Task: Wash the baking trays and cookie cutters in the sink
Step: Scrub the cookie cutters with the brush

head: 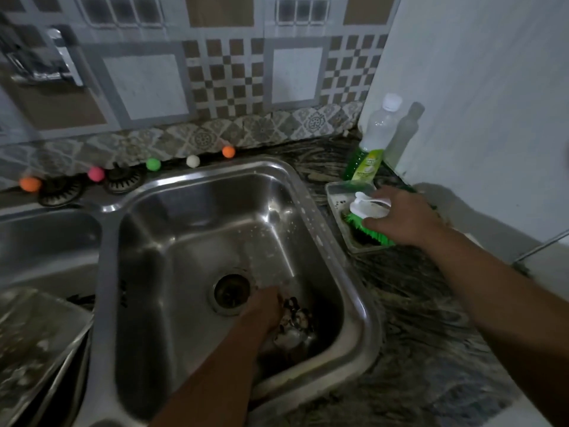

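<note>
The steel sink (311, 192) fills the middle of the view, its drain (231, 290) near the bottom centre. My left hand (264, 306) reaches down into the basin beside the drain and rests on a cluster of metal cookie cutters (295, 322), partly hidden and blurred. My right hand (409, 215) is on the counter to the right, its fingers closing over a scrub brush (368, 215) with a white handle and green bristles, which lies in a small white tray (334, 192). A soapy baking tray (34, 334) leans at the lower left.
A green dish-soap bottle (369, 149) stands behind the white tray in the corner by the white wall. Coloured balls (153, 164) line the back edge of the sink. A second basin (46, 241) lies to the left. Dark marbled counter (409, 303) runs along the right.
</note>
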